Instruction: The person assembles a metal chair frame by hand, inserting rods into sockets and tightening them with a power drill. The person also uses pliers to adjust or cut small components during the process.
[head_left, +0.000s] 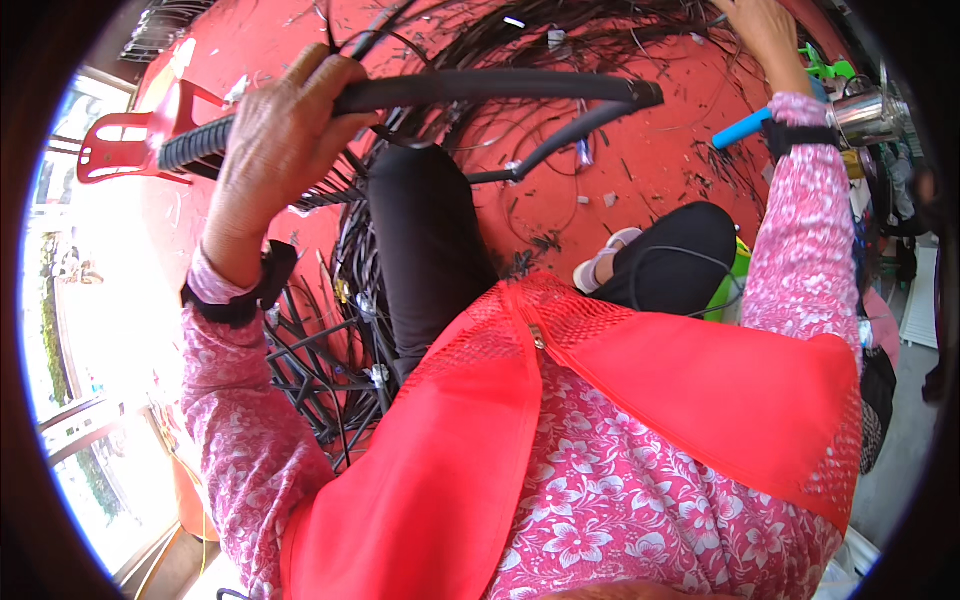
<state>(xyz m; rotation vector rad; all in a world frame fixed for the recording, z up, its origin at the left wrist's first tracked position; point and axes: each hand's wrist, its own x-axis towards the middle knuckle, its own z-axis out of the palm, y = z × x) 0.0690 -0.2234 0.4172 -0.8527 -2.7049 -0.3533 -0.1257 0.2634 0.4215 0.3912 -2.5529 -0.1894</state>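
My left hand (296, 124) grips a black frame with a rounded, smooth bar (480, 86). To the left of the hand, this bar is wrapped in ribbed black strip (199, 142). The bar bends at its right end and doubles back as a thinner black bar (570, 135). My right hand (761, 30) reaches up at the top right, partly cut off by the view's edge. It is close to a long bundle of dark strands (480, 52), and whether its fingers hold anything cannot be seen.
Black scraps litter the red floor (645, 165). More black rods (322, 375) lie beside my left leg. A red plastic chair (124, 146) stands at left. On the right are a blue tube (742, 129), a shiny metal cylinder (870, 116) and a green plastic item (825, 66).
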